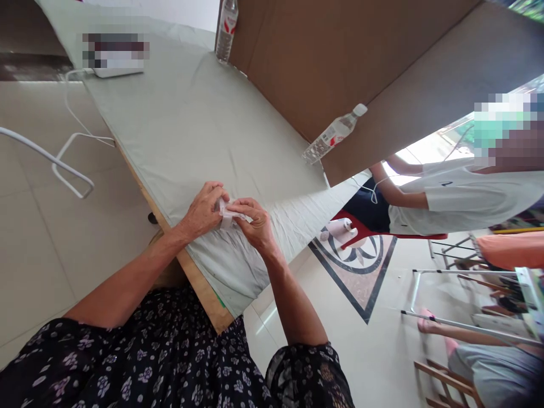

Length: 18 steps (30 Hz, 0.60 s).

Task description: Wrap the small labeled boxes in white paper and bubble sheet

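Over the near end of the table [191, 130], I see the left hand [206, 207] and the right hand [256, 224] both pinching a translucent piece [226, 220] between them, so the step seems to be fingertip handling, and the next move probably calls for steady grip.

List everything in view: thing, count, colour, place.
Plastic piece: 1, clear, in both hands
Tablecloth: 1, pale green, under hands
Bottles: 2, clear, beside cardboard
Cardboard: count unclear, brown, on tablecloth
Blurred object: 1, whitish, upper left
Cables: count unclear, white, left
People: at least 2, nearest white-shirted, right
Seat: 1, red, beneath nearest person
Wooden frames: 2+, brown, lower right
Metal frames: 2+, silver, right
Floor: 1, pale, below
Left hand: 1, bare, centre
Right hand: 1, bare, centre
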Motion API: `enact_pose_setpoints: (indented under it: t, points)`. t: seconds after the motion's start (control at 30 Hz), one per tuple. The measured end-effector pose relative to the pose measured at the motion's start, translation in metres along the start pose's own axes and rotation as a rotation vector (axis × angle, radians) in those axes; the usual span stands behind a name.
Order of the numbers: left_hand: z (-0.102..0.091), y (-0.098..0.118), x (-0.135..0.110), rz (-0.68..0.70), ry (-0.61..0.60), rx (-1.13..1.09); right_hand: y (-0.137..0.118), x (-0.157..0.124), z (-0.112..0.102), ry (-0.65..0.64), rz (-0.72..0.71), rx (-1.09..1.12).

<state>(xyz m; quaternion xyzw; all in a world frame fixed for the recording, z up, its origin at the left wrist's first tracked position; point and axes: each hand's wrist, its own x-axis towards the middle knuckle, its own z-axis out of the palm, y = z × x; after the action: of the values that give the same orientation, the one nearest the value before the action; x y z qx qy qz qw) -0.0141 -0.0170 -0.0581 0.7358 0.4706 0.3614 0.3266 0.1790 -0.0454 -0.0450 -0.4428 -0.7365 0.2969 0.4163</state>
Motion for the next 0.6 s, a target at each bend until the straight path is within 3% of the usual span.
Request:
enact_pose_setpoints:
  t: [0.23, 0.43, 0.6]
  points:
    - [-0.032, -0.009, -0.009, 0.144, -0.27, 0.08, 0.005, -0.009, 0.001, -0.039, -0.132, -0.155]
    - [-0.02, -0.012, -0.006, 0.202, -0.197, 0.123, 0.012, -0.014, 0.008, -0.045, -0.291, -0.301]
    - [-0.016, -0.002, -0.001, 0.102, -0.139, -0.056, 0.013, -0.009, 0.008, -0.037, -0.263, -0.311]
